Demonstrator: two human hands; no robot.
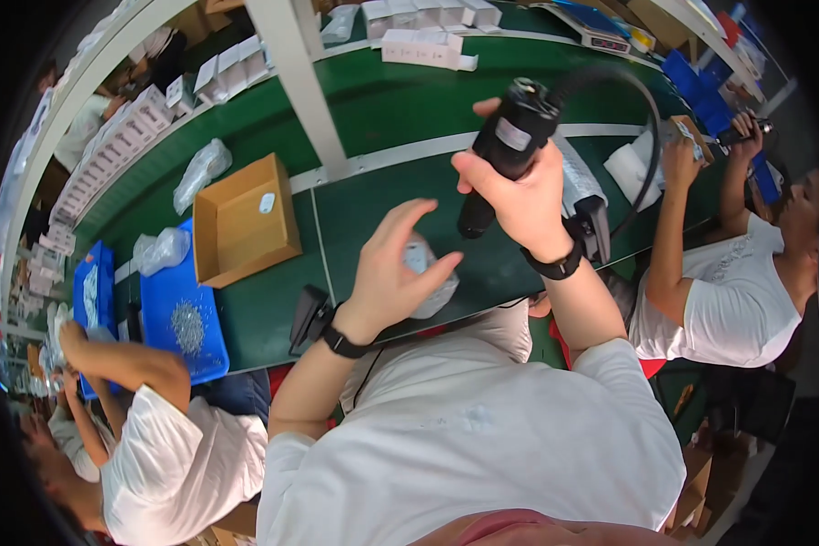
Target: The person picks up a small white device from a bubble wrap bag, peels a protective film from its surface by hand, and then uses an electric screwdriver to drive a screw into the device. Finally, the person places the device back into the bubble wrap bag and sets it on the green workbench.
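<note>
My right hand [535, 202] is wrapped round a black cylindrical device [511, 136] with a small white label, held tilted above the green bench. A black flexible hose [651, 100] arches to the right from near the device's upper end. My left hand [382, 278] holds nothing, its thumb and fingers spread apart in a curve. Close beside it, partly hidden by the fingers, a clear plastic-wrapped item [439, 298] lies at the bench's near edge. Each wrist carries a black strap with a dark bracket-like piece beside it.
On the left stand an open cardboard box [246, 259] and a blue tray [211, 359] of small metal parts. A white metal post [305, 91] rises from the bench. White boxes [419, 50] line the back. Co-workers sit on both sides; the right one holds a small box [692, 136].
</note>
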